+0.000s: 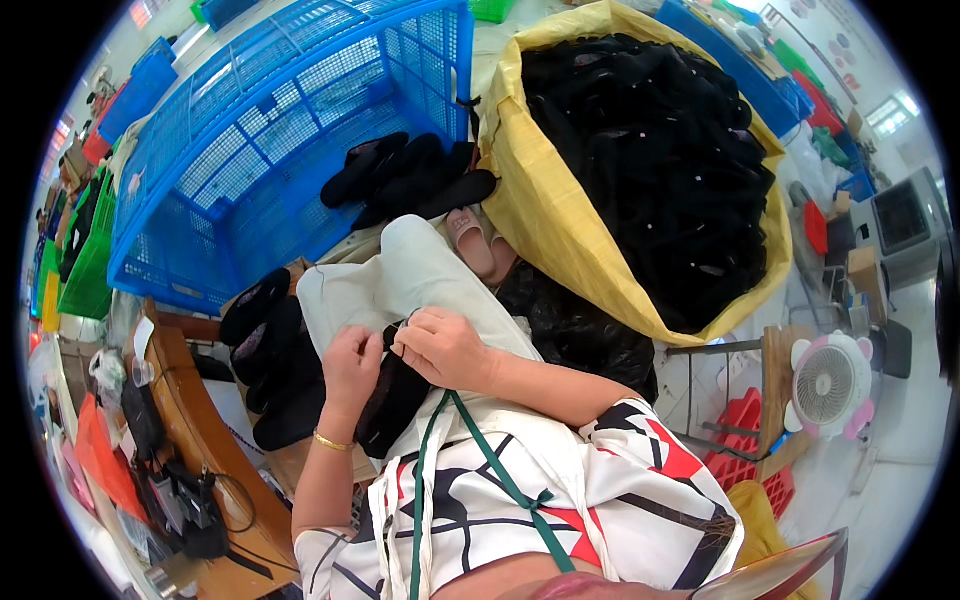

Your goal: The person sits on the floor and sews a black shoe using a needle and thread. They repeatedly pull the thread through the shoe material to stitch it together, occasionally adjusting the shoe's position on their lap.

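Observation:
Across my lap, on a pale apron (365, 275), lies a black cloth shoe (393, 405), partly covered by my hands and wrists. My right hand (445, 348) is closed, with its fingertips pinching the dark upper edge of this shoe. Close beside it on the left, my left hand (352, 362) is also closed, thumb against the curled fingers. Whatever the left fingers grip is hidden. To the left of my knees, several black shoes (265, 345) are stacked. More black shoes (405, 180) lie beyond my knees, at the open side of a blue crate.
The large blue plastic crate (205, 235) lies ahead on the left. A yellow woven sack (560, 190) full of black shoe pieces (650, 170) stands ahead right. Pink slippers (470, 245) and a black plastic bag (580, 330) sit between. A wooden table (200, 420) flanks my left, a fan (832, 385) my right.

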Demonstrator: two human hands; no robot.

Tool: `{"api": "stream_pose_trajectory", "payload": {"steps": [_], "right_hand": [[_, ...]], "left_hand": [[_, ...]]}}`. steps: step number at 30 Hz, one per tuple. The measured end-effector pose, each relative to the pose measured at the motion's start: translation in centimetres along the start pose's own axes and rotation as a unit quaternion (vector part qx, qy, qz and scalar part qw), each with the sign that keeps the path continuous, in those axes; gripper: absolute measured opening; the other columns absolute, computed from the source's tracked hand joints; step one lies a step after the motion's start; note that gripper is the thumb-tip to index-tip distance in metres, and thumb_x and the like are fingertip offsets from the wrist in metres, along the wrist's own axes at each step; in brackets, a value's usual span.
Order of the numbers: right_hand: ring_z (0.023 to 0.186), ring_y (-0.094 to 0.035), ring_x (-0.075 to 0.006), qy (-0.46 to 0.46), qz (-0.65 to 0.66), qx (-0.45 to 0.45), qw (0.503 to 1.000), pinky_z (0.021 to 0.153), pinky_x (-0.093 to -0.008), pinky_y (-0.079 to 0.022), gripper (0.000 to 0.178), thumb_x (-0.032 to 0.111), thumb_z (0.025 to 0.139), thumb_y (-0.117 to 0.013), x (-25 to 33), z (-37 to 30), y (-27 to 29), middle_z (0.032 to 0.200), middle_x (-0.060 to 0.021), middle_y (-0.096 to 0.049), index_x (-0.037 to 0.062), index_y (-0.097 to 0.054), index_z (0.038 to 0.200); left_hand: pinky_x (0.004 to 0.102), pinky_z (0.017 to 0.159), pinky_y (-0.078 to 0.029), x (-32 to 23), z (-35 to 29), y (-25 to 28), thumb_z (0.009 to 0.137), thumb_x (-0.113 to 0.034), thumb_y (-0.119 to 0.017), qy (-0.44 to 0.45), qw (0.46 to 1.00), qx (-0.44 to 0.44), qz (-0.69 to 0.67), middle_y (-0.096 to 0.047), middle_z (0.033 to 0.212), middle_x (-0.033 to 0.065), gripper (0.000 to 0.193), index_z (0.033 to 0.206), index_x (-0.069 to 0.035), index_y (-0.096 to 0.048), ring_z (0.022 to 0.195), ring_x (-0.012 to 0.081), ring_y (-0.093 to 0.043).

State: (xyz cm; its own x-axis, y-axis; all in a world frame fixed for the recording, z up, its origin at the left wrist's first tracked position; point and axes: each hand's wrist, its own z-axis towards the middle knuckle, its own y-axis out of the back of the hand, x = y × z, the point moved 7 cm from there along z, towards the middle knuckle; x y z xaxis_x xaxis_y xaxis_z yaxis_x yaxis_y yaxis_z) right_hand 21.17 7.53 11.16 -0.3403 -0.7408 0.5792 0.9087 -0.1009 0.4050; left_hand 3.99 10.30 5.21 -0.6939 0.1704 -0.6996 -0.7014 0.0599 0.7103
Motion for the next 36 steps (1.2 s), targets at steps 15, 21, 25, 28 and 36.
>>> {"api": "stream_pose_trajectory", "payload": {"steps": [15,21,25,28,36], "right_hand": [[0.074,-0.059,-0.0334,-0.136,-0.299,0.079,0.941,0.067,-0.0423,-0.050,0.009,0.004,0.086,-0.067,-3.5,-5.6,12.8,0.080,-0.0120,-0.060,0.0061,-0.059,0.081],[0.068,-0.050,-0.0117,-0.517,0.015,-0.166,0.839,0.070,-0.0313,-0.053,0.018,0.020,0.099,-0.061,-10.3,-12.9,23.8,0.074,-0.0016,-0.052,0.0051,-0.060,0.088],[0.063,-0.051,-0.0118,-0.504,0.272,-0.448,0.686,0.081,-0.0351,-0.060,0.021,0.021,0.101,-0.059,-17.2,-23.5,35.4,0.074,-0.0015,-0.055,0.0040,-0.060,0.089],[0.072,-0.060,-0.0147,-0.497,0.136,-0.392,0.762,0.084,-0.0372,-0.060,0.022,0.016,0.098,-0.060,-16.6,-22.2,34.6,0.083,-0.0056,-0.062,-0.0011,-0.056,0.112],[0.073,-0.063,-0.0115,-0.430,0.099,0.074,0.894,0.068,-0.0252,-0.051,0.007,0.006,0.095,-0.065,-9.9,-7.7,6.5,0.089,-0.0022,-0.066,0.0022,-0.067,0.100]], "left_hand": [[0.0209,0.045,-0.040,4.7,-3.9,-5.1,0.087,-0.026,-0.077,0.298,0.887,0.148,-0.320,-0.062,0.066,-0.0004,0.022,0.080,-0.005,-0.071,0.051,0.0064,-0.052],[0.0192,0.045,-0.040,5.3,-4.0,-4.8,0.084,-0.023,-0.080,0.324,0.877,0.150,-0.320,-0.065,0.067,0.0001,0.021,0.079,-0.005,-0.072,0.052,0.0051,-0.052],[0.0192,0.046,-0.040,4.9,-3.6,-4.8,0.085,-0.023,-0.080,0.304,0.886,0.149,-0.317,-0.065,0.069,0.0003,0.020,0.080,-0.005,-0.072,0.053,0.0051,-0.052],[0.0197,0.048,-0.041,5.5,-3.7,-4.7,0.086,-0.023,-0.078,0.305,0.884,0.117,-0.335,-0.065,0.070,0.0002,0.020,0.081,-0.005,-0.071,0.056,0.0053,-0.053],[0.0228,0.055,-0.043,4.9,-3.1,-3.7,0.087,-0.020,-0.077,0.226,0.940,0.103,-0.235,-0.065,0.070,-0.0003,0.019,0.086,-0.002,-0.072,0.062,0.0055,-0.054]]}}
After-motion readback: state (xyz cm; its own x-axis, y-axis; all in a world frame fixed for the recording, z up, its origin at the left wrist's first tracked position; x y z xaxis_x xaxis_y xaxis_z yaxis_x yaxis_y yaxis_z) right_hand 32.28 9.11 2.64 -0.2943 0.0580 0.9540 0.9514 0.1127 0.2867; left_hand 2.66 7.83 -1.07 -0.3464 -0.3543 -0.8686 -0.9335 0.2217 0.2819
